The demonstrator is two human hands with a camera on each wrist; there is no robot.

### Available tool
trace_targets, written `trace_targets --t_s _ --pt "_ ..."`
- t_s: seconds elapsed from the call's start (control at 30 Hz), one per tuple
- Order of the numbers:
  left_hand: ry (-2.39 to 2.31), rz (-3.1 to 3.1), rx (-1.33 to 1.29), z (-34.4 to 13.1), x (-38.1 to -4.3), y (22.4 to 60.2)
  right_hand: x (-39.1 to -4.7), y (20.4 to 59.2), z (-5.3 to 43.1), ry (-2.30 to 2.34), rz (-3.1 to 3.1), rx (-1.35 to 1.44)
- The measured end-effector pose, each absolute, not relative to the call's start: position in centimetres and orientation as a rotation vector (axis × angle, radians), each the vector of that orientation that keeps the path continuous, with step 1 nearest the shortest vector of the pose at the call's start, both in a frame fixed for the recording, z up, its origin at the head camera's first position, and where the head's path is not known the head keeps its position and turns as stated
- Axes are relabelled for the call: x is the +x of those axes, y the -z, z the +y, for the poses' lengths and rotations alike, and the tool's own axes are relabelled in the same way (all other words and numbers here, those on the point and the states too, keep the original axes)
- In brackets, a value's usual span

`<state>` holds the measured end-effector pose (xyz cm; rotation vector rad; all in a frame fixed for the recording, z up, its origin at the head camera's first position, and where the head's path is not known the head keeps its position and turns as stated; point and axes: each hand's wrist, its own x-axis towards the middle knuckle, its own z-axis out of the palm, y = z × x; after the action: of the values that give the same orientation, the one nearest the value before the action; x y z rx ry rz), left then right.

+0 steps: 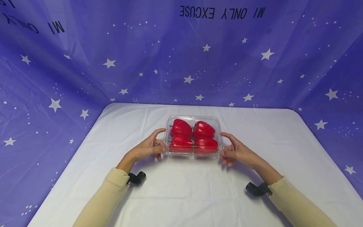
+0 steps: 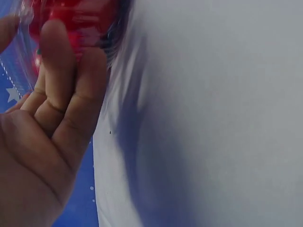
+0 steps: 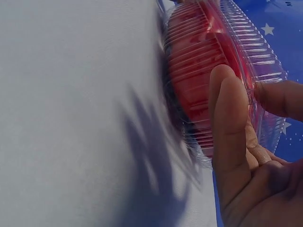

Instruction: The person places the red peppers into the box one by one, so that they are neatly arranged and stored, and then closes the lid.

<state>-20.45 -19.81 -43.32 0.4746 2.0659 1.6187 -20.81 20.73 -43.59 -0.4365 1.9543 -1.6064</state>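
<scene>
A clear plastic clamshell container [image 1: 193, 118] holds several red bell peppers [image 1: 204, 129] with green stems. Its lid lies over them. On its left side my left hand [image 1: 148, 146] grips the edge, thumb towards the near corner and index finger farther back. Opposite it, my right hand [image 1: 238, 153] grips the right edge in the same way. The right wrist view shows the container's ribbed wall [image 3: 194, 71] and fingers at its rim. In the left wrist view, fingers [image 2: 59, 71] overlap the container's side; the peppers behind are partly hidden. I cannot tell whether the container touches the table.
A white cloth covers the table [image 1: 175, 192]. Purple-blue curtains [image 1: 158, 56] with white stars and printed letters hang behind it and along both sides. Each wrist wears a black camera mount, one by the left sleeve [image 1: 137, 178] and one by the right sleeve [image 1: 256, 189].
</scene>
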Motion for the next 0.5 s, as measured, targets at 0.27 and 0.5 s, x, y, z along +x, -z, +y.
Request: trace_targets --t_s 0.27,0.5 --pt "-1.632 2.0 0.491 -20.16 -20.93 43.72 -20.76 43.5 20.66 1.651 1.912 -0.44" --pt "-1.638 2.026 0.497 -19.59 -20.66 43.49 -20.71 43.55 20.52 1.683 1.921 -0.466"
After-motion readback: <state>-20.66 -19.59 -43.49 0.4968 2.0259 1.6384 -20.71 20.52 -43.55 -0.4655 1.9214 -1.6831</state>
